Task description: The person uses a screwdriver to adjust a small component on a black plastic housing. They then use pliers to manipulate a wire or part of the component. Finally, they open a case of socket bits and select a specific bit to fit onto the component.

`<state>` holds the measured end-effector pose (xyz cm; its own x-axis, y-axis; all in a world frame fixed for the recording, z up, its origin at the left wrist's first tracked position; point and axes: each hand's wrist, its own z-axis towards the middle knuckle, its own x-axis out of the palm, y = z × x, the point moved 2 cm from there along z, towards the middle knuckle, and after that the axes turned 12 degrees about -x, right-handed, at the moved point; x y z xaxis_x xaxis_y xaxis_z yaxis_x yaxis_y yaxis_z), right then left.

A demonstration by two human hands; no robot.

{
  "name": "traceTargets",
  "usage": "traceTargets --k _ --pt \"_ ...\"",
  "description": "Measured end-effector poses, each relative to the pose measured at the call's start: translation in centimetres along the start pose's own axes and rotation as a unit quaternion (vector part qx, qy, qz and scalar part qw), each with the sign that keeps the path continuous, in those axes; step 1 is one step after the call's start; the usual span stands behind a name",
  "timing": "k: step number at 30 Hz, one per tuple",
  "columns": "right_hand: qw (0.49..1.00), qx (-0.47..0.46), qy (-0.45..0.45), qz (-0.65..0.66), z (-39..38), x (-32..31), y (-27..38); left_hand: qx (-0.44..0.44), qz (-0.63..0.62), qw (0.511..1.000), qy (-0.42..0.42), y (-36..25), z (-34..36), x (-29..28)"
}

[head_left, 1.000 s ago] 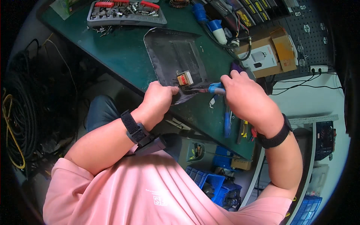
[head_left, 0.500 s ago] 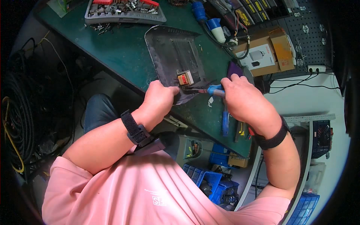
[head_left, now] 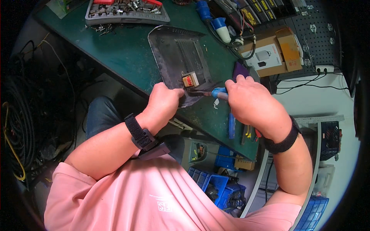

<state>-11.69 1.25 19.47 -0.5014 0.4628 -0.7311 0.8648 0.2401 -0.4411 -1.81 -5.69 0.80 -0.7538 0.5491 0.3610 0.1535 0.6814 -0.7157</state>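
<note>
A dark, curved-edged cover panel point(head_left: 177, 48) lies on the green workbench point(head_left: 96, 46), with a small transformer point(head_left: 190, 80) with red terminals on it. My left hand point(head_left: 163, 101) grips the panel's lower left corner, thumb near the transformer. My right hand point(head_left: 252, 104) is closed around pliers point(head_left: 218, 93) with blue and grey handles; their jaws are at the panel just below the transformer, the exact spot of their bite unclear. A small white scrap point(head_left: 216, 103) and a blue-handled tool point(head_left: 231, 125) lie beside my right hand.
A socket case point(head_left: 127, 17) sits at the back left. Blue plugs point(head_left: 221, 30), parts drawers point(head_left: 254, 9), a cardboard box point(head_left: 289, 50) and purple object point(head_left: 239, 70) line the right. Cable coils point(head_left: 19, 115) hang at left. Blue crates point(head_left: 217, 190) are below the bench.
The pliers and my right hand have shifted slightly left against the panel. My left hand stays on the corner. The whole view has shifted a little.
</note>
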Motion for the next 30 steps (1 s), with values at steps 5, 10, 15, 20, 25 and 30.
traceTargets --k 5,10,15,20,25,30 --pt "0.99 -0.007 -0.087 -0.112 0.5 -0.3 0.7 0.059 -0.016 0.998 0.002 0.2 0.1 0.1" --pt "0.986 -0.018 -0.11 -0.127 0.4 0.1 0.4 0.013 0.003 1.0 0.0 0.0 0.1 -0.2" --pt "0.999 0.026 0.027 0.016 -0.4 0.2 -0.7 0.022 -0.01 1.0 -0.005 0.7 0.9 -0.4" --pt "0.999 -0.014 -0.016 0.042 -0.9 0.9 -1.4 0.028 -0.033 0.999 0.012 0.7 0.8 -0.1" --pt "1.0 -0.008 -0.005 0.002 -0.5 0.2 -0.8 0.034 -0.031 0.999 0.014 1.0 1.3 -0.1" --pt "0.997 -0.033 -0.053 0.039 -0.7 0.4 -0.4 0.026 0.01 1.0 -0.009 1.1 1.6 -0.2"
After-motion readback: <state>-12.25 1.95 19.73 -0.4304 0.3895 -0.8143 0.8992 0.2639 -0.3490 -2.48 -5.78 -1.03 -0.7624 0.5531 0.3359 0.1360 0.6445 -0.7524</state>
